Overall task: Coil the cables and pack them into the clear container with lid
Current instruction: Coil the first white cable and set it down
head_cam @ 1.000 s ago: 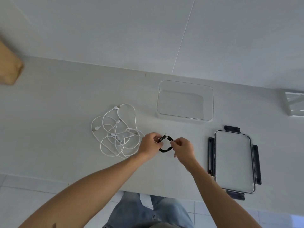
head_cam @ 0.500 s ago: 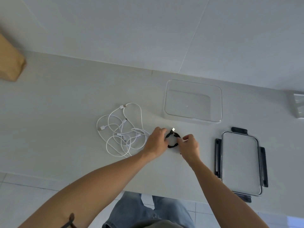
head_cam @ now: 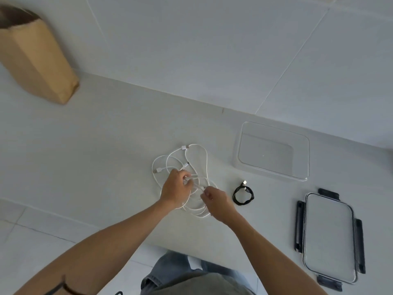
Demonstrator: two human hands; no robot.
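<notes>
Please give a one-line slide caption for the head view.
Both hands pinch the tangled white cables; coiled black cable lies beside the empty container.

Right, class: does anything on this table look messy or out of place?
Yes. The white cables lie in a tangled heap under both hands, while the black cable sits neatly coiled outside the empty clear container.

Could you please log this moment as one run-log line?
left hand: grips white cables | right hand: pinches white cables | black cable: coiled, on table
</notes>
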